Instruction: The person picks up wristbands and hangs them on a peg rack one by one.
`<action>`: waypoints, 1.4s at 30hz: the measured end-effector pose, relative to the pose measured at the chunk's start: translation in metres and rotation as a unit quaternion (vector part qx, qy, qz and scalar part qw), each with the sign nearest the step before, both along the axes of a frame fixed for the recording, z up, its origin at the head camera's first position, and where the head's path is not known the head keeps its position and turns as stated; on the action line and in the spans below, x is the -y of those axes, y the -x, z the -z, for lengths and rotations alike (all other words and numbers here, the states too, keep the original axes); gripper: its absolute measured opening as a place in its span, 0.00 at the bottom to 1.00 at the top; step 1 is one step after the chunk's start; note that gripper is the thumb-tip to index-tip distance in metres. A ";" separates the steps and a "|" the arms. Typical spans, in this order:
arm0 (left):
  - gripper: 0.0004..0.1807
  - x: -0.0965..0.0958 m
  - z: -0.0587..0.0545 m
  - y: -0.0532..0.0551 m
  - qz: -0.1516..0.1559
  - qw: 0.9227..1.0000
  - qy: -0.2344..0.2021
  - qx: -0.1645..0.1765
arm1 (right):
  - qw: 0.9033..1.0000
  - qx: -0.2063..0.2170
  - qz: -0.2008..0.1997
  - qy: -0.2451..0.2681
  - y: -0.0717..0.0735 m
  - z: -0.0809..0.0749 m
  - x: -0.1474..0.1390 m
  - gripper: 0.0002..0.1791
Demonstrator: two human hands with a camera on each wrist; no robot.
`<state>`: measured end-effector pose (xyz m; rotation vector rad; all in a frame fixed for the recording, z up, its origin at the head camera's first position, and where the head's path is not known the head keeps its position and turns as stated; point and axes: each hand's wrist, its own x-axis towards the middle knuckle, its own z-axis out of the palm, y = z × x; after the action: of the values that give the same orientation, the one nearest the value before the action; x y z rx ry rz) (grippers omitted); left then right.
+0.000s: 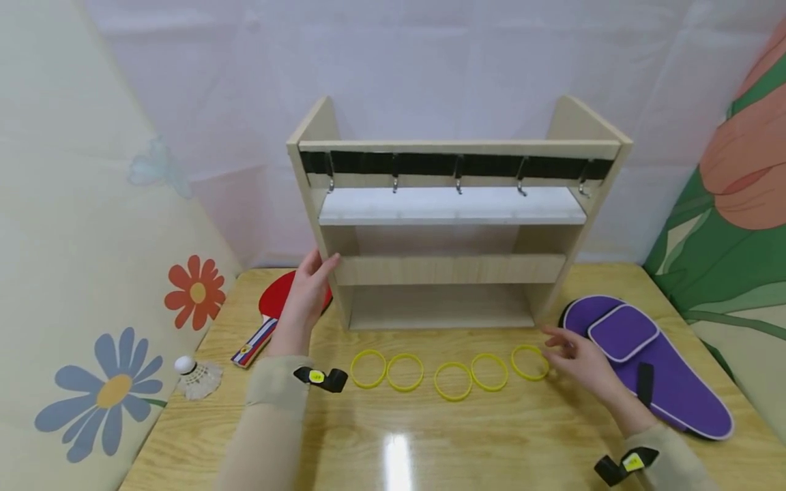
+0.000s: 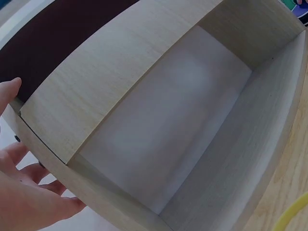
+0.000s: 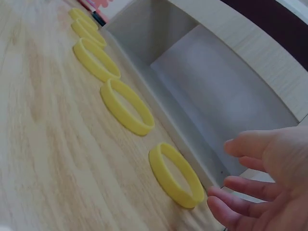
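Tabletop: Wood-grain table (image 1: 491, 436) spans the foreground, catching a bright streak of light.
Shuttlecock: A white shuttlecock (image 1: 199, 382) lies at the table's left side.
Yellow rings: Five yellow rings (image 3: 118, 110) lie flat in an uneven row on the table before the rack.
Right hand: The right hand (image 1: 574, 354), relaxed with thumb and fingers apart, hovers just beside the rightmost ring; whether a fingertip touches it cannot be told.
Purple case: A paddle-shaped case (image 1: 669, 382) with white piping, a front pocket (image 1: 623, 333) and a dark strap (image 1: 645, 385) lies at right; its contents are hidden.
Left hand: The left hand (image 1: 310, 290) grips the rack's left side panel, thumb at the front edge, fingers along the outside.
Paddle: A red paddle (image 1: 276, 300) with a striped handle lies beside the rack, partly behind the left hand.
Wooden rack: The rack (image 1: 451, 271) stands upright, its lower compartment showing floor and back; low behind the middle board, the view is blocked.
Hooks: Five metal hooks (image 1: 458, 179) line a black strip (image 1: 426, 165) above a white shelf (image 1: 451, 206).
Backdrop: Pale cloth (image 1: 454, 61) hangs behind.
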<state>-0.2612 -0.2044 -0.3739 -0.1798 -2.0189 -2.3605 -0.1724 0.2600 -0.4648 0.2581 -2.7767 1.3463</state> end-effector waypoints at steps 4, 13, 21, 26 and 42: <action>0.32 -0.004 0.001 0.002 -0.003 1.000 -0.016 0.006 | 1.000 0.008 0.012 -0.024 0.000 0.006 -0.001 0.23; 0.31 -0.008 0.003 0.005 -0.017 0.999 -0.011 0.045 | 0.998 0.033 0.025 -0.049 -0.001 0.019 0.000 0.23; 0.31 -0.007 0.009 0.003 -0.008 0.998 -0.013 0.056 | 0.996 0.013 0.028 -0.083 0.000 0.021 0.005 0.21; 0.31 -0.006 0.010 0.003 -0.001 0.998 -0.013 0.055 | 0.995 0.013 0.033 -0.094 0.000 0.020 0.008 0.18; 0.30 -0.004 0.009 0.004 -0.013 0.999 0.000 0.047 | 0.986 0.137 0.045 0.084 0.005 0.012 0.002 0.20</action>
<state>-0.2651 -0.2002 -0.3829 -0.0425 -2.0485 -2.3969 -0.1769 0.2581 -0.4768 -0.0633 -2.8186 1.6949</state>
